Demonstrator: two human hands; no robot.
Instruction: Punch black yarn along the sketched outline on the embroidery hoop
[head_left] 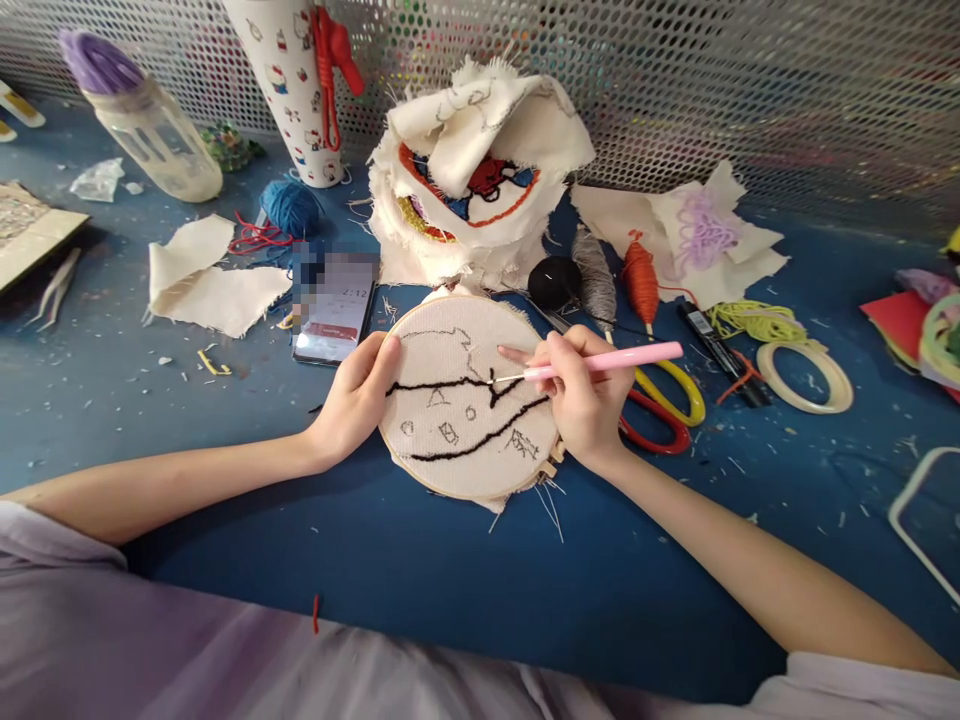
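Observation:
A round embroidery hoop (469, 495) with white cloth (480, 355) stretched in it is in front of me. Pencil outlines and stitched black yarn lines (450, 383) cross the cloth. My left hand (360, 395) grips the hoop's left rim, thumb on top and the other fingers hidden beneath. In my right hand (589, 395) is a pink-handled punch needle (637, 355), its metal tip touching the cloth by a black stitched line near the middle. That hand rests at the hoop's right side. Red-and-yellow scissors (686, 400) lie partly under it.
Behind the hoop are a phone (337, 310), a heap of embroidered cloth (487, 210), a black yarn ball (555, 283) and grey yarn (596, 280). A tumbler (289, 95) and a bottle (161, 140) stand farther back. A marker (724, 355) and tape roll (805, 377) lie right.

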